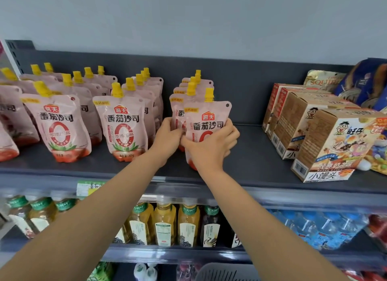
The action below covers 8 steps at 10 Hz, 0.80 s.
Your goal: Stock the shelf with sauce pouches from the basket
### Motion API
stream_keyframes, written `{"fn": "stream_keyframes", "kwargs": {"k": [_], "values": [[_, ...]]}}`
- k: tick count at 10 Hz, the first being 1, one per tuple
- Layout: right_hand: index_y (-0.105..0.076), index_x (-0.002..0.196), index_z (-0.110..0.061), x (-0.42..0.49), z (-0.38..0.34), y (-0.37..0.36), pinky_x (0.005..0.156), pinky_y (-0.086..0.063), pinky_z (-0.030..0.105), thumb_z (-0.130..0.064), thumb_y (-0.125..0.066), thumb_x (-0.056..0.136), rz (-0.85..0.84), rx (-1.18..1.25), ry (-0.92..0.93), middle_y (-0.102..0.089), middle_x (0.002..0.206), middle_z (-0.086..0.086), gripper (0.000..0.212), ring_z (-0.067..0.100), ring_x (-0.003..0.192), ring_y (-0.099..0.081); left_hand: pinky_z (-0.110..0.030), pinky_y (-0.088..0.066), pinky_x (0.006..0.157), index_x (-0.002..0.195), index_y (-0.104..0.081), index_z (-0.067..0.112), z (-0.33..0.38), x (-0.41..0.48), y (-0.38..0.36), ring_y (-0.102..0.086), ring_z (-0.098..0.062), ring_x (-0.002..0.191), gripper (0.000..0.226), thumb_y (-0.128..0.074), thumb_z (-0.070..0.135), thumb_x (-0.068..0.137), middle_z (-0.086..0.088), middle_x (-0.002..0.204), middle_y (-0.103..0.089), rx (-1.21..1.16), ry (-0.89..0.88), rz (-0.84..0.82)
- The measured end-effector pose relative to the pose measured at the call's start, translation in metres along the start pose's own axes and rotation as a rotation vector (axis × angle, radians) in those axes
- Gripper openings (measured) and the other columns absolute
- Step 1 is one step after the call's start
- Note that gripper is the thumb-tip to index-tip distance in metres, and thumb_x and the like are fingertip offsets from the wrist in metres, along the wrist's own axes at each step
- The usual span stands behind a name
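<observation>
Pink tomato sauce pouches with yellow caps stand in rows on the dark top shelf point(251, 172). Both of my hands hold the front pouch point(207, 117) of the right-most row, upright on the shelf. My left hand point(167, 137) grips its left edge, touching the pouch behind point(177, 105). My right hand point(211, 147) wraps around its lower front and right side. Further rows of pouches point(123, 123) stand to the left. The rim of the grey basket point(226, 272) shows at the bottom edge; its contents are hidden.
Brown snack boxes point(326, 146) stand in a row on the shelf's right, with blue bags point(366, 84) behind. A bare stretch of shelf lies between the held pouch and the boxes. Tea bottles point(165, 224) and blue water bottles point(318, 226) fill the shelf below.
</observation>
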State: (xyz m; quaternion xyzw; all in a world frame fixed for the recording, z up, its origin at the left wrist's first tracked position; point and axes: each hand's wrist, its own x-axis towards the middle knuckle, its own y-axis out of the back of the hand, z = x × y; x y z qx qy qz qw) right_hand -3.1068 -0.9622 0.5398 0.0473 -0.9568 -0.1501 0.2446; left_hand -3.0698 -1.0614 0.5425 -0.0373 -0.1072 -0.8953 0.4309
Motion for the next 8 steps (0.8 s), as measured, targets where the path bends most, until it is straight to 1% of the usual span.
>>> {"fn": "stream_keyframes", "kwargs": {"k": [1, 2, 3, 4, 5, 6, 7, 8], "values": [[-0.027, 0.136, -0.009, -0.003, -0.006, -0.016, 0.097, -0.037, 0.039, -0.043, -0.087, 0.052, 0.021, 0.052, -0.005, -0.032, 0.132, 0.007, 0.109, 0.023, 0.119, -0.034, -0.032, -0.048, 0.091, 0.119, -0.055, 0.021, 0.003, -0.003, 0.003, -0.058, -0.016, 0.107, 0.032, -0.035, 0.014, 0.095, -0.001, 0.113, -0.064, -0.088, 0.018, 0.017], [-0.027, 0.136, -0.009, -0.001, -0.010, -0.028, 0.098, -0.037, 0.039, -0.044, -0.088, 0.052, 0.017, 0.071, -0.019, -0.033, 0.133, 0.008, 0.109, 0.024, 0.120, -0.036, -0.034, -0.048, 0.094, 0.094, -0.060, 0.029, 0.003, -0.005, 0.004, -0.060, -0.016, 0.103, 0.031, -0.031, 0.019, 0.098, 0.001, 0.101, -0.067, -0.165, 0.029, 0.004], [-0.027, 0.138, -0.008, 0.000, -0.011, -0.032, 0.098, -0.036, 0.039, -0.047, -0.088, 0.051, 0.012, 0.066, -0.027, -0.034, 0.134, 0.009, 0.114, 0.024, 0.120, -0.037, -0.039, -0.046, 0.100, 0.093, -0.062, 0.029, 0.000, -0.003, 0.007, -0.060, -0.019, 0.107, 0.031, -0.032, 0.025, 0.098, -0.002, 0.106, -0.068, -0.233, 0.069, -0.011], [-0.025, 0.140, -0.007, -0.002, -0.008, -0.033, 0.100, -0.036, 0.040, -0.050, -0.088, 0.050, -0.003, 0.053, -0.021, -0.034, 0.135, 0.010, 0.117, 0.026, 0.121, -0.037, -0.042, -0.042, 0.105, 0.116, -0.062, 0.026, -0.006, 0.000, 0.009, -0.059, -0.019, 0.113, 0.035, -0.032, 0.028, 0.098, -0.002, 0.117, -0.067, -0.267, 0.057, -0.036], [-0.017, 0.144, -0.007, 0.000, -0.006, -0.028, 0.103, -0.035, 0.044, -0.052, -0.086, 0.052, -0.068, 0.024, -0.014, -0.031, 0.137, 0.011, 0.124, 0.028, 0.125, -0.034, -0.041, -0.036, 0.110, 0.137, -0.049, 0.024, -0.008, -0.006, 0.013, -0.051, -0.016, 0.125, 0.047, -0.034, 0.035, 0.094, 0.000, 0.134, -0.057, -0.226, 0.034, -0.051], [-0.002, 0.149, -0.008, 0.002, -0.005, -0.019, 0.109, -0.032, 0.048, -0.054, -0.085, 0.055, -0.151, 0.014, 0.000, -0.022, 0.144, 0.013, 0.133, 0.031, 0.133, -0.025, -0.042, -0.027, 0.115, 0.143, -0.039, 0.025, -0.011, -0.016, 0.018, -0.038, -0.014, 0.135, 0.065, -0.038, 0.045, 0.081, 0.003, 0.147, -0.042, -0.183, 0.048, -0.007], [0.011, 0.150, -0.007, -0.007, -0.013, 0.000, 0.116, -0.022, 0.047, -0.048, -0.083, 0.062, -0.203, -0.005, 0.007, -0.009, 0.152, 0.015, 0.135, 0.033, 0.141, -0.012, -0.044, -0.025, 0.116, 0.144, -0.037, 0.023, -0.004, -0.036, 0.027, -0.036, -0.014, 0.135, 0.059, -0.038, 0.046, 0.089, 0.002, 0.148, -0.040, -0.122, 0.044, 0.000], [0.012, 0.150, -0.006, -0.022, -0.024, 0.018, 0.117, -0.018, 0.048, -0.041, -0.078, 0.072, -0.132, -0.053, 0.023, -0.005, 0.155, 0.018, 0.124, 0.035, 0.144, -0.006, -0.042, -0.026, 0.116, 0.145, -0.035, 0.017, 0.007, -0.056, 0.043, -0.035, -0.017, 0.136, 0.053, -0.039, 0.042, 0.098, -0.002, 0.149, -0.038, -0.044, -0.001, -0.012]]}}
